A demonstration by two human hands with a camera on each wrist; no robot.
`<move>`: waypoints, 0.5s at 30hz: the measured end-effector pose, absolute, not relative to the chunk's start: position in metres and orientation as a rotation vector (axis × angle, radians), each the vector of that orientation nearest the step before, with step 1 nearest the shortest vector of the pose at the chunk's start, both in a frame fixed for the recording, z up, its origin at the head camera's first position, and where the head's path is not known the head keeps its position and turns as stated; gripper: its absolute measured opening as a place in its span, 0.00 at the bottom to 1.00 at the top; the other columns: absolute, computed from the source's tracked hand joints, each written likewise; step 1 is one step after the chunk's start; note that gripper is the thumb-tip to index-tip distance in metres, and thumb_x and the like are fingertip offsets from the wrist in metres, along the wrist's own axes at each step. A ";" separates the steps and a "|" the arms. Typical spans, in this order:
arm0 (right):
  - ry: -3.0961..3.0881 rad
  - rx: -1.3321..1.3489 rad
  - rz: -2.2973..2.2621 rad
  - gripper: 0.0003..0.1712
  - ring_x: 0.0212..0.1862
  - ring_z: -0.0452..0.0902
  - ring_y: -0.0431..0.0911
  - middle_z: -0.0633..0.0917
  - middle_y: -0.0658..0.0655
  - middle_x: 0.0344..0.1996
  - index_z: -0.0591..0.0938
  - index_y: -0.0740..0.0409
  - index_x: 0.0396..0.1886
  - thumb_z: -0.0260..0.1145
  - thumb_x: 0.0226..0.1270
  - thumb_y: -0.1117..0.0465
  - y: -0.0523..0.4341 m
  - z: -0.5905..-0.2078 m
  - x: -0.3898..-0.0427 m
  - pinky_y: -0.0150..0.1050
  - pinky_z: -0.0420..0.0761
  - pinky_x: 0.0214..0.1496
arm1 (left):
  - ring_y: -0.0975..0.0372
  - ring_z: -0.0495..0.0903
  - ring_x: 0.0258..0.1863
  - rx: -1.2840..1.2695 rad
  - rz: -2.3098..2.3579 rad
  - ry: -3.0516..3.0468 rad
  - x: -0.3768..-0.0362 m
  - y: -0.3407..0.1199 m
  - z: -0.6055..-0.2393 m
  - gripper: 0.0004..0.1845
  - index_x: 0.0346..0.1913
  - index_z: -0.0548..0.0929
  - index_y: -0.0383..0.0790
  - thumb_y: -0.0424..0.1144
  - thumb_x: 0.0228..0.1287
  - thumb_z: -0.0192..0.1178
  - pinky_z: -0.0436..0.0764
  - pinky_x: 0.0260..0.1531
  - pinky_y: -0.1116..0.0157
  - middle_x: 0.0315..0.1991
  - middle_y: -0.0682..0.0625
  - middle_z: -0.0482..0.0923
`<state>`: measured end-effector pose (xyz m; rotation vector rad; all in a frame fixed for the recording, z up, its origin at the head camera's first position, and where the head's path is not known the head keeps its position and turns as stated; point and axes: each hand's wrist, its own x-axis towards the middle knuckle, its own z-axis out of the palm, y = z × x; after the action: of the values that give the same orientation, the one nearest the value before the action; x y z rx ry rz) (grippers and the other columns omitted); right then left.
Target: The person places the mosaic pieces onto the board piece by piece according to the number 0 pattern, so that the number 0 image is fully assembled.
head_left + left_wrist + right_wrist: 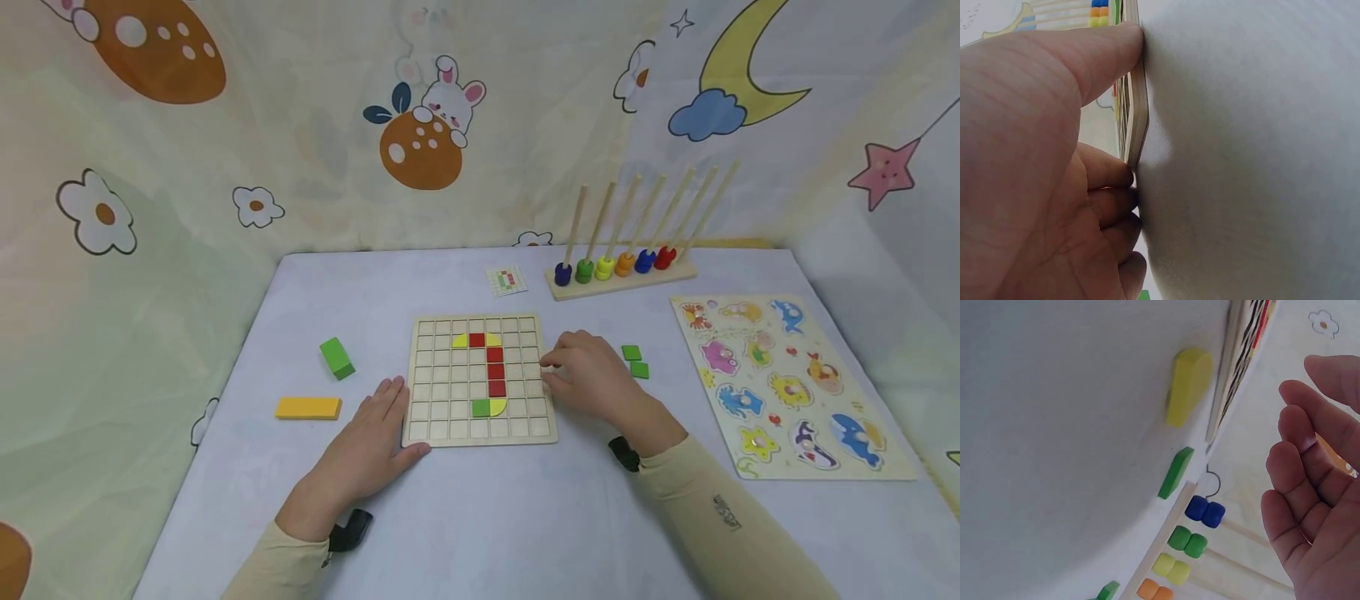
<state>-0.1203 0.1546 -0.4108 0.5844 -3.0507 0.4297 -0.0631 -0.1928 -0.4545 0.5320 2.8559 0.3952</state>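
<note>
A wooden grid board (442, 421) lies in the middle of the table, with a hooked line of red tiles (496, 372), yellow rounded tiles (498, 407) and one green tile (481, 407) on it. My left hand (363, 446) rests against its left side, fingers extended, the thumb touching the lower left corner. Over the right edge hovers my right hand (596, 379), its fingers loosely bent; the right wrist view shows nothing between them. On the cloth beside the board is a yellow rounded tile (1189, 386), which the right hand hides in the head view.
Two green tiles (639, 369) lie right of the right hand. Left are a green block (337, 358) and a yellow block (308, 408). Behind stand a pattern card (507, 281) and a bead rack (622, 286); a sea-animal puzzle (787, 358) is at right.
</note>
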 end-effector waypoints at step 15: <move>-3.008 0.965 0.366 0.12 0.41 0.73 0.43 0.83 0.47 0.35 0.94 0.47 0.43 0.79 0.61 0.52 0.103 -0.412 -0.107 0.40 0.77 0.48 | 0.45 0.46 0.86 0.514 0.400 2.838 -0.063 -0.192 -0.454 0.54 0.83 0.53 0.32 0.61 0.69 0.66 0.56 0.83 0.43 0.86 0.39 0.46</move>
<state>-0.1070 0.1029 -0.4116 0.9646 -3.0079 0.3664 -0.0632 -0.1920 -0.4542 0.5139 2.8385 0.3999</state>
